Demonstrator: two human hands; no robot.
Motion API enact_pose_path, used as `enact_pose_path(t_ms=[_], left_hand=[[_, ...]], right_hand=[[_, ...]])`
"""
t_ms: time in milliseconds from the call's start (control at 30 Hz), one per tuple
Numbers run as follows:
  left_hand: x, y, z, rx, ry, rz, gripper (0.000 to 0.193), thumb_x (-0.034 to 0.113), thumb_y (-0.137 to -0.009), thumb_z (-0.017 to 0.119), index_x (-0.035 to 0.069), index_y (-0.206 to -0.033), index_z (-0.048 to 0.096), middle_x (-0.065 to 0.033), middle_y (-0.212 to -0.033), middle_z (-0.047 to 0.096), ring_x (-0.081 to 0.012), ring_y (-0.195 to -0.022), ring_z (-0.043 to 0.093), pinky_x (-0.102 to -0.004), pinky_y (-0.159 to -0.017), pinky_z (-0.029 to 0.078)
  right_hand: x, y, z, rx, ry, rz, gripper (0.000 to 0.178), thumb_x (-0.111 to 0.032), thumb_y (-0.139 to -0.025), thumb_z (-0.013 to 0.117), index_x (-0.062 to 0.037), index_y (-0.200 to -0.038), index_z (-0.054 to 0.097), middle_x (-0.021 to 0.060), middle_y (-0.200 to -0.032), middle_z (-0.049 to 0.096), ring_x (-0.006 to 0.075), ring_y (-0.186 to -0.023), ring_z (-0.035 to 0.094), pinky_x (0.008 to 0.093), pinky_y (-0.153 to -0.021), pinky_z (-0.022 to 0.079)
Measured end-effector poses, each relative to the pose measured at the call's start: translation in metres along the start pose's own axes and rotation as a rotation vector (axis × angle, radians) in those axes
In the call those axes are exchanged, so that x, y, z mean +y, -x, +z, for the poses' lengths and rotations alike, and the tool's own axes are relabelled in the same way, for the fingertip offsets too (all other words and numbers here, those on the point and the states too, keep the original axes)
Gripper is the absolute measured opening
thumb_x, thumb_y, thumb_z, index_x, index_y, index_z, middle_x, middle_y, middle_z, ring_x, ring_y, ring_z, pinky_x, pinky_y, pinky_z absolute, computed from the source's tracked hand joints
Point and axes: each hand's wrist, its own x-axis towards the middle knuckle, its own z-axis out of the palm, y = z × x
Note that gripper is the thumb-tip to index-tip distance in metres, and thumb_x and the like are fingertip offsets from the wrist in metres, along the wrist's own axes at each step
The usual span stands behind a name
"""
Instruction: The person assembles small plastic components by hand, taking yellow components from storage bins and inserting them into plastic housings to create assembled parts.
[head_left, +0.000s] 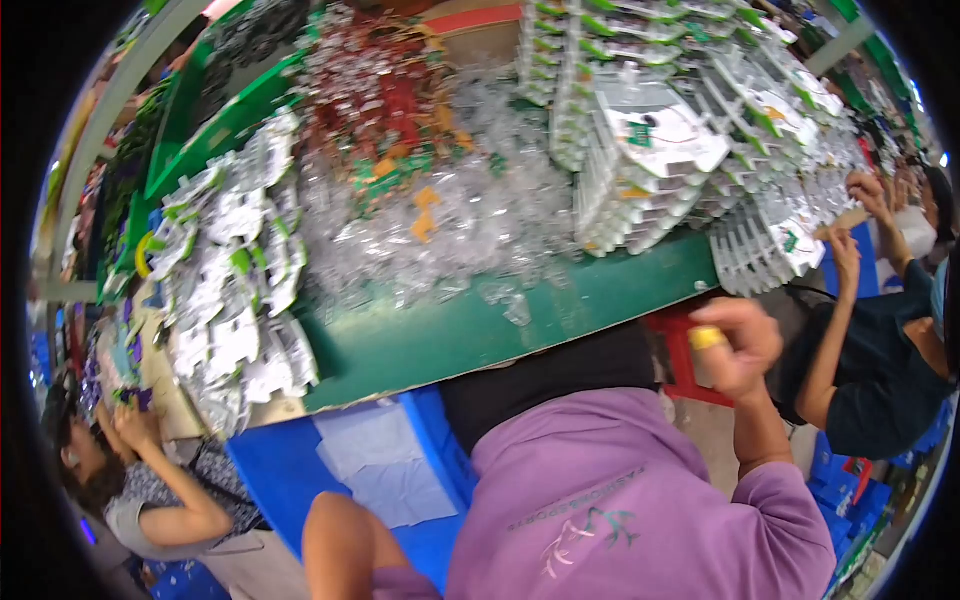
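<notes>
Well, green table point(430, 338), stacked parts point(670, 150), coworkers point(880, 400).

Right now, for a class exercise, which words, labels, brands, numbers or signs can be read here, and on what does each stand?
Purple shirt: one line of printed letters above a leafy motif; wording not copied here.
Stacked white parts: green patches, too blurred to read.
I can make out no other text.
</notes>
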Motion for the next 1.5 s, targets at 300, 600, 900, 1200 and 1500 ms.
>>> enact_pose_path(t_ms=[300,600,900,1200,1500], left_hand=[[0.124,0.064,-0.112,-0.701,-0.299,-0.527,0.040,0.043,-0.097,0.052,0.010,-0.117,0.059,-0.0070,-0.081,0.064,-0.0174,-0.061,0.058,-0.0304,-0.049,0.046],[0.076,0.144,-0.091,-1.018,-0.167,-1.221,0.034,0.003,-0.077,0.077,0.003,-0.110,0.069,-0.0027,-0.071,0.061,-0.0119,-0.053,0.053,-0.0257,-0.044,0.040],[0.028,0.189,-0.088,-0.187,0.172,-2.275,0.039,0.009,-0.099,0.057,-0.003,-0.135,0.049,-0.0081,-0.110,0.060,-0.0137,-0.092,0.063,-0.0261,-0.074,0.053],[0.022,0.193,-0.070,-0.176,0.159,-2.152,0.022,0.008,-0.096,0.064,-0.003,-0.115,0.063,-0.0055,-0.103,0.064,-0.0102,-0.091,0.062,-0.0235,-0.079,0.051],[0.034,0.202,-0.064,-0.416,-0.087,-1.866,0.013,0.000,-0.087,0.071,-0.002,-0.099,0.068,-0.0066,-0.095,0.068,-0.0099,-0.085,0.062,-0.0237,-0.075,0.051]], right_hand=[[0.025,-0.159,0.191,0.153,0.144,-0.040,0.025,-0.004,-0.084,0.065,0.0031,-0.107,0.064,0.0217,-0.107,0.066,0.0415,-0.093,0.065,0.0449,-0.080,0.053],[0.026,-0.181,0.208,0.170,0.345,-0.014,0.013,-0.012,-0.083,0.063,-0.0030,-0.087,0.072,0.0204,-0.075,0.067,0.0380,-0.067,0.066,0.0436,-0.060,0.051],[-0.052,-0.093,0.151,-0.169,-0.038,-0.027,0.015,0.005,-0.074,0.066,0.0004,-0.088,0.071,0.0043,-0.060,0.055,0.0074,-0.047,0.048,0.0250,-0.044,0.036],[-0.041,-0.081,0.129,-0.318,-0.085,-0.190,0.022,0.006,-0.071,0.066,0.0004,-0.091,0.072,0.0056,-0.064,0.059,0.0124,-0.054,0.053,0.0259,-0.050,0.040],[-0.040,-0.081,0.153,-0.394,-0.469,0.198,0.019,0.003,-0.082,0.067,0.0027,-0.100,0.068,0.0085,-0.083,0.065,0.0126,-0.069,0.063,0.0255,-0.061,0.050]])
